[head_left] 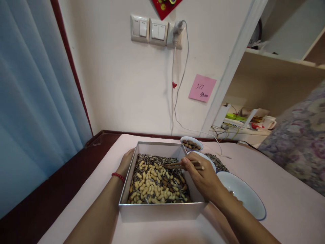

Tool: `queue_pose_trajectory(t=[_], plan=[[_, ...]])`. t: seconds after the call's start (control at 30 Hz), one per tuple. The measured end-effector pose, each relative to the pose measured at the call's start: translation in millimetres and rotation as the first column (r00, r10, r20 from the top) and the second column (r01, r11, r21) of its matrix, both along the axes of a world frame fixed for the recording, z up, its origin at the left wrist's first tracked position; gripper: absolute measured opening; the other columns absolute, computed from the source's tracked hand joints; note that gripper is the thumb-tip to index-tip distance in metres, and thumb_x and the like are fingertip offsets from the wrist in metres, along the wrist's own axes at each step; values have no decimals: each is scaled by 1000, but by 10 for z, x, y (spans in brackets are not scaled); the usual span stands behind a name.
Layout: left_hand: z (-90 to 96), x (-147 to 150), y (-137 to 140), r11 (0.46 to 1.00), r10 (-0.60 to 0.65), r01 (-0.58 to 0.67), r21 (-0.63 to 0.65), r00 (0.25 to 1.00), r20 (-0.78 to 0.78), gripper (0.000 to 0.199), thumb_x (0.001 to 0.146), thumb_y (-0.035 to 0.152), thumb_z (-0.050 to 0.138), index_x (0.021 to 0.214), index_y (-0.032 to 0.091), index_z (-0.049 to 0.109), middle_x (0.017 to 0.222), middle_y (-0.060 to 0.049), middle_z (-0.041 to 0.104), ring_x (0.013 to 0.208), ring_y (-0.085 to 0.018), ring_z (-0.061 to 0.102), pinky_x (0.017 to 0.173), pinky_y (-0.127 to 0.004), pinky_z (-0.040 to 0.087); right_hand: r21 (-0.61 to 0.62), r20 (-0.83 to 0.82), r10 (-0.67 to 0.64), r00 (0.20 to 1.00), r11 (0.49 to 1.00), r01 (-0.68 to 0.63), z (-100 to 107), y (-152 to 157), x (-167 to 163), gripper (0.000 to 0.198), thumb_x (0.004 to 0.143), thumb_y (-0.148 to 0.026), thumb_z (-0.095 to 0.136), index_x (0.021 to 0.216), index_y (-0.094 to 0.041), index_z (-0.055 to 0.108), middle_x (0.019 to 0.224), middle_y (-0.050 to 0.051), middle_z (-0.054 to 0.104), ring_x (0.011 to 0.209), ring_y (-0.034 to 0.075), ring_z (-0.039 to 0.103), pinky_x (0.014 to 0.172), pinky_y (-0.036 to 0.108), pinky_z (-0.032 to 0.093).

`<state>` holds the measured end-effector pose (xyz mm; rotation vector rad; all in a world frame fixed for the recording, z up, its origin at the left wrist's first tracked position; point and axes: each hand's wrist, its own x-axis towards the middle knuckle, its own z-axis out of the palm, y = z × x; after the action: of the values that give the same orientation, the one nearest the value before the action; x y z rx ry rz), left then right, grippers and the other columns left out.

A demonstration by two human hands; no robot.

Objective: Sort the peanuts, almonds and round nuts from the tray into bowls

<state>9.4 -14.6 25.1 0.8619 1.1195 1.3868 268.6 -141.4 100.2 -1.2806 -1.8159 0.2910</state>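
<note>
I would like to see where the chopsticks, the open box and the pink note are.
Chopsticks (175, 166): head view, on the shafts near the tips.
Open box (162, 212): head view, outside of the near wall.
Pink note (202, 89): head view, middle of the paper.

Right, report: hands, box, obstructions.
Left hand at left wall of rectangular silvery box. Right hand holding brown wooden chopsticks, tips by tan peanuts and striped seeds. Right forearm partly hides nearest white blue-rimmed bowl.

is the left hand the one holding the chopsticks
No, the right hand holds the chopsticks, while the left hand is at the side of the box.
</note>
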Motion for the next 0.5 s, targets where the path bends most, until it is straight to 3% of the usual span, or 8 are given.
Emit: queue_pose_trajectory(t=[0.2, 0.3, 0.4, 0.5], plan=[[-20, -24, 33, 999, 18, -13, 52, 995, -101, 19, 57, 35, 67, 66, 18, 65, 65, -3, 71, 76, -24, 68, 75, -30, 53, -6, -52, -34, 998, 999, 34, 101, -191, 103, 39, 98, -45, 44, 73, -20, 60, 71, 2, 59, 67, 16, 55, 63, 30, 43], [-51, -47, 70, 999, 20, -14, 47, 991, -135, 26, 56, 38, 68, 71, 18, 67, 69, -4, 72, 85, -27, 68, 79, -33, 53, 66, -124, -66, 990, 995, 75, 240, -353, 264, 35, 98, -43, 46, 78, -20, 65, 75, 3, 63, 71, 17, 60, 64, 30, 46], [-89, -83, 123, 1000, 14, -14, 1, 990, -137, 27, 55, 35, 66, 75, 18, 67, 69, -3, 71, 88, -27, 68, 85, -34, 53, 209, -209, -158, 965, 957, 202, 367, -493, 552, 29, 95, -42, 52, 84, -22, 69, 83, 4, 67, 79, 18, 65, 68, 29, 51], [-115, -108, 166, 999, 29, -33, -22, 990, -137, 21, 59, 30, 65, 75, 18, 68, 71, -2, 72, 91, -26, 69, 91, -34, 52, 250, -322, -281, 904, 896, 368, 397, -555, 907, 28, 92, -46, 56, 89, -22, 69, 89, 5, 70, 80, 20, 69, 73, 34, 55]])
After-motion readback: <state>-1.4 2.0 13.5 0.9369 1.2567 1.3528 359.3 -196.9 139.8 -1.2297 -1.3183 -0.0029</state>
